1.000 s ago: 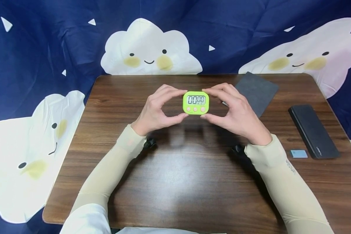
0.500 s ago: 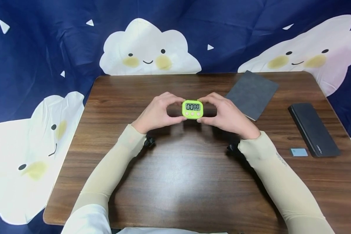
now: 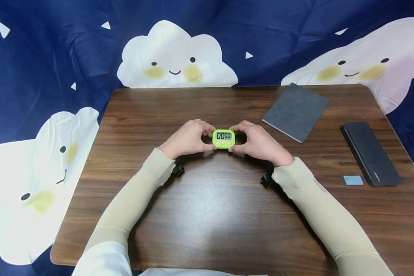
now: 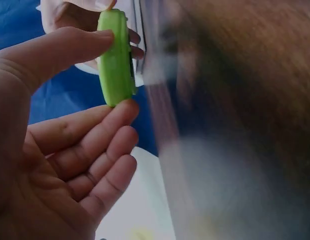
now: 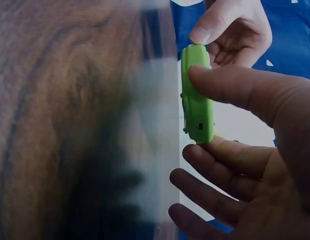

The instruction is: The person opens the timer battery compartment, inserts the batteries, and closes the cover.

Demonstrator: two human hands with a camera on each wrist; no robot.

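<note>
A lime-green digital timer [image 3: 223, 138] faces up toward the head camera, its display reading 00 00 above a row of pale buttons. My left hand [image 3: 190, 138] pinches its left side between thumb and fingers. On the opposite side, my right hand [image 3: 260, 142] pinches it the same way. Edge-on in the left wrist view, the timer [image 4: 115, 60] sits between the left thumb and fingertips, just above the tabletop. The right wrist view shows the other edge of the timer [image 5: 199, 100], with a small dark slot, under the right thumb.
A dark grey notebook [image 3: 296, 112] lies at the back right of the brown wooden table [image 3: 207, 214]. Nearer the right edge is a black case [image 3: 370, 153], with a small light-blue box [image 3: 353, 180] beside it. A blue cloud-print curtain [image 3: 262, 23] hangs behind.
Both hands have lowered the timer toward the tabletop and slightly left, away from the head camera. The notebook, partly covered by the right hand before, now shows fully.
</note>
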